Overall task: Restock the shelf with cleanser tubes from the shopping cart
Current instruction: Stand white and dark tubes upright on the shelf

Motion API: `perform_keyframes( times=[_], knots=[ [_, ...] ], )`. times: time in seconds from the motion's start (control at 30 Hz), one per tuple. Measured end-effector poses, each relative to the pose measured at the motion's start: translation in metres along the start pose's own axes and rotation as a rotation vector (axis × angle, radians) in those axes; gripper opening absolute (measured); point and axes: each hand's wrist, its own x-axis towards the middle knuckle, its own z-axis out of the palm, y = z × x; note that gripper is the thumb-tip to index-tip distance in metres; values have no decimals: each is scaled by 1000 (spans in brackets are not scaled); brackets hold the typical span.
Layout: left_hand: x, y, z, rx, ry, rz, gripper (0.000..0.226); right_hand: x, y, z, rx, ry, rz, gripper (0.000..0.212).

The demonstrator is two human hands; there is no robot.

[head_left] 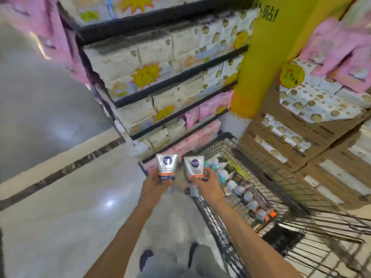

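Left hand point(155, 182) lower centre of frame, fingers curled round base of upright silver tube point(166, 166); just right of it, right hand point(206, 182) pinches second silver tube point(194, 166); shopping cart point(267, 189) lower right, more tubes point(249, 197) inside; shelf point(160, 63) above, packed with cream and pink packs

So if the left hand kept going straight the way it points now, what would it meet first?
Probably the pink packs on the lowest shelf. The left hand holds a tube upright, pointing forward toward the shelf's bottom row, with only bare floor between. Depth is unclear from this one view.
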Motion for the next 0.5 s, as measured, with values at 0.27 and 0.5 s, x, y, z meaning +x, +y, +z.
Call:
perform_keyframes(
  times=[0.27,0.5],
  knots=[
    [-98,-32,-156,-62,378,36,50,-73,-32,150,-192,-301,-174,49],
    [-223,-75,-313,-168,680,23,51,-192,-28,320,-315,-570,-299,50]
  ],
)
